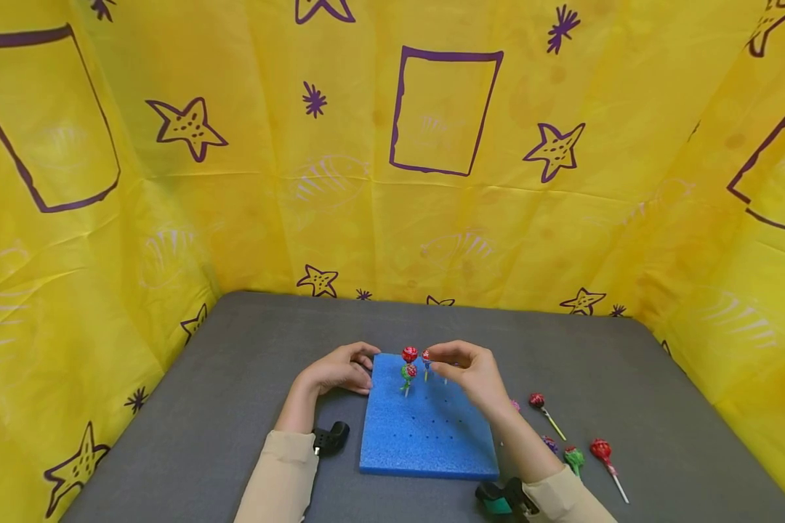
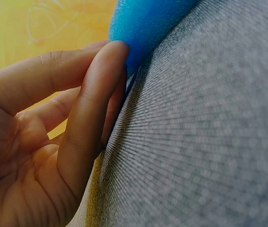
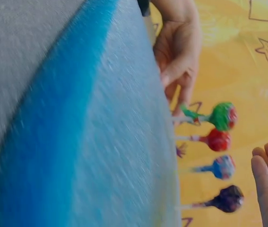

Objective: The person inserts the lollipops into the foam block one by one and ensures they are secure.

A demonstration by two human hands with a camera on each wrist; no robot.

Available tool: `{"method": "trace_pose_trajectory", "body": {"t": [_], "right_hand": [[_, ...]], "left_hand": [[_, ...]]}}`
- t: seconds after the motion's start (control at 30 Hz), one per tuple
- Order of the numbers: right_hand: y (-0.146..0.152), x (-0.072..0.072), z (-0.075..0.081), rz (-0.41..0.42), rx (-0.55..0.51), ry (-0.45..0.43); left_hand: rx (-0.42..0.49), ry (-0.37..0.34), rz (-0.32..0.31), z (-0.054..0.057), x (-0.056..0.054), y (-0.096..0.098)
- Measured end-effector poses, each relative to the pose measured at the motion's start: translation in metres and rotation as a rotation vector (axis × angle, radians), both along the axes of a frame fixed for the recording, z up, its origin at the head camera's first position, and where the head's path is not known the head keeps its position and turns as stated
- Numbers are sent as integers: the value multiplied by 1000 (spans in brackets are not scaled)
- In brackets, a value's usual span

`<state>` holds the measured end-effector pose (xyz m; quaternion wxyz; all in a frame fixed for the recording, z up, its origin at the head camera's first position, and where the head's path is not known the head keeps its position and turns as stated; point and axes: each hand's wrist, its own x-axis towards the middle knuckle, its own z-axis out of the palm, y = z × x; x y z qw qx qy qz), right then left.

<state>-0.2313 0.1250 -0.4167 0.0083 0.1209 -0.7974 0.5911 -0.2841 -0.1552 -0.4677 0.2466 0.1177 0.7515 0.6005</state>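
A blue foam board (image 1: 432, 454) dotted with small holes lies on the table. Near its far edge several wrapped lollipops stand on their sticks: a red lollipop (image 3: 218, 140), a green lollipop (image 3: 224, 116), a blue lollipop (image 3: 223, 167) and a dark purple lollipop (image 3: 228, 198). My left hand (image 1: 343, 369) rests its bent fingertips against the board's left side, by the far corner. Over the far right part of the board is my right hand (image 1: 471, 370), partly hiding the lollipops there. In the right wrist view its fingers (image 3: 266, 182) are extended, apart from the lollipops, holding nothing.
On the grey table (image 1: 268, 334), right of the board, lie loose lollipops: a dark red lollipop (image 1: 536, 399), a red lollipop (image 1: 600, 449), a green lollipop (image 1: 573, 457), and others partly behind my right forearm. Yellow patterned cloth (image 1: 366, 240) encloses the table's back and sides.
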Motion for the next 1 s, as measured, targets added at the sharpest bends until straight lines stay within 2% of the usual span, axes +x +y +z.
{"method": "trace_pose_trajectory", "body": {"t": [0.23,0.43,0.7,1.0], "right_hand": [[24,-1,7,-50,34,1],[43,-2,6,-93,62,37],[64,0,0,-136,119,-3],[90,3,0,-197,201,-18]], "left_hand": [[-2,-5,6,1,0,0],[-2,-5,6,1,0,0],[-13,-8,19,0,0,2],[-21,-8,30,0,0,3]]}}
